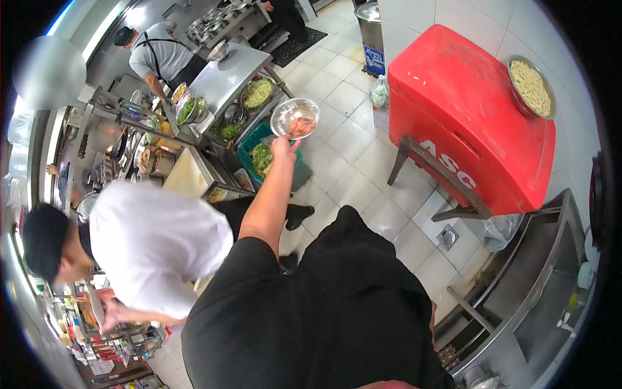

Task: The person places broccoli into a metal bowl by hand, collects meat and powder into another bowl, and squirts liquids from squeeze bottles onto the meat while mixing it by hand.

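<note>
My left hand (284, 148) is stretched forward, its fingers closed on the near edge of a round metal bowl (279, 115). Pinkish-orange pieces of food (301, 126) lie in the bowl, which hangs over the floor just right of a green crate (245, 155) holding shredded greens (262, 159). Only a sliver of skin shows beside the right side of my black shirt; my right hand itself cannot be made out.
A co-worker in white (155, 240) bends close on my left; another (162, 55) works beyond the metal table (227, 72). To the right stand a red chest (466, 123) with a bowl of noodles (531, 87) on top, and a metal sink unit (551, 285).
</note>
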Action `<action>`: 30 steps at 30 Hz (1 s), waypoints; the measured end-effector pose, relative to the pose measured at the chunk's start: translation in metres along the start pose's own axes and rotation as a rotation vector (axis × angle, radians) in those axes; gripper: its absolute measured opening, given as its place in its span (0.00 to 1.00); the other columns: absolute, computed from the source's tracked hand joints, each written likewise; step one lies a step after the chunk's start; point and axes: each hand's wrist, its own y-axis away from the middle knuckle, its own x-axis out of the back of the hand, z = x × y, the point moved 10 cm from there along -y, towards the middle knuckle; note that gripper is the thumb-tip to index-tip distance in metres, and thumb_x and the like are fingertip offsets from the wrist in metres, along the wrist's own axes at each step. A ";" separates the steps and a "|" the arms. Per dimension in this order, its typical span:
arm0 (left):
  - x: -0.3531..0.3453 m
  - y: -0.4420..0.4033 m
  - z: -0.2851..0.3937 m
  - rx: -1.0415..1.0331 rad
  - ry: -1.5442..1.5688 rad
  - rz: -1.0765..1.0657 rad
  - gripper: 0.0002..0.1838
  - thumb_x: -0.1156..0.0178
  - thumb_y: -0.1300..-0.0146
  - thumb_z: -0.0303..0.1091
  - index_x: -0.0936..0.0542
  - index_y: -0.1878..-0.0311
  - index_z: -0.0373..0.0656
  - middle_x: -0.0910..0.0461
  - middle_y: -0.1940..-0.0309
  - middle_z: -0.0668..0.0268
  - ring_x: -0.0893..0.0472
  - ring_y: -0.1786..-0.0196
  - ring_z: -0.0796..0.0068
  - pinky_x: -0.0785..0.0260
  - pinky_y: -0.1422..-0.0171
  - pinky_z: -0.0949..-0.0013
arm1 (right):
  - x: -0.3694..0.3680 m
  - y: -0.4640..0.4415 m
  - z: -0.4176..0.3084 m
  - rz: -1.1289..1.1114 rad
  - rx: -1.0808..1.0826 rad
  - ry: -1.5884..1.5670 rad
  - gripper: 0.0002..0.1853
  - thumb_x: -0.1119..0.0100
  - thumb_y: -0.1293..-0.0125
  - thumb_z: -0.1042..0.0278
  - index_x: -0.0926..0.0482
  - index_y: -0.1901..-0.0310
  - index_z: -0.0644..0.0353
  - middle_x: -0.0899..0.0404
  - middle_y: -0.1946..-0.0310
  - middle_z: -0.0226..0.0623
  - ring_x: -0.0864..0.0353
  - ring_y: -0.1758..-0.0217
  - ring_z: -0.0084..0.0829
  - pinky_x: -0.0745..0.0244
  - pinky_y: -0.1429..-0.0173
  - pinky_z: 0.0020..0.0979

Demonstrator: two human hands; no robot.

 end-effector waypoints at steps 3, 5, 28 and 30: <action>0.028 -0.058 0.029 -0.017 0.069 0.106 0.14 0.49 0.42 0.17 0.29 0.51 0.33 0.26 0.58 0.55 0.22 0.58 0.59 0.17 0.61 0.53 | -0.010 -0.078 0.008 -0.043 0.078 0.006 0.11 0.49 0.37 0.75 0.34 0.77 0.59 0.34 0.85 0.33 0.39 0.87 0.27 0.45 0.85 0.31; 0.032 -0.073 0.055 -0.016 0.116 0.139 0.13 0.50 0.41 0.17 0.28 0.52 0.31 0.25 0.57 0.54 0.20 0.60 0.58 0.16 0.62 0.56 | -0.020 -0.091 -0.010 -0.037 0.138 0.071 0.09 0.49 0.37 0.75 0.33 0.76 0.59 0.33 0.84 0.33 0.38 0.87 0.27 0.44 0.85 0.31; 0.009 -0.422 0.233 -0.154 0.023 0.036 0.27 0.53 0.31 0.26 0.43 0.30 0.41 0.39 0.34 0.48 0.29 0.39 0.44 0.25 0.43 0.48 | -0.193 0.092 -0.171 -0.078 0.815 0.691 0.13 0.53 0.35 0.72 0.30 0.78 0.60 0.32 0.85 0.37 0.33 0.88 0.26 0.38 0.84 0.30; -0.010 -0.417 0.197 -0.159 -0.005 -0.153 0.28 0.51 0.31 0.26 0.44 0.29 0.41 0.39 0.34 0.47 0.29 0.38 0.45 0.26 0.43 0.46 | -0.172 0.096 -0.136 0.011 0.618 0.600 0.17 0.54 0.36 0.70 0.34 0.85 0.59 0.37 0.89 0.37 0.33 0.88 0.29 0.39 0.82 0.37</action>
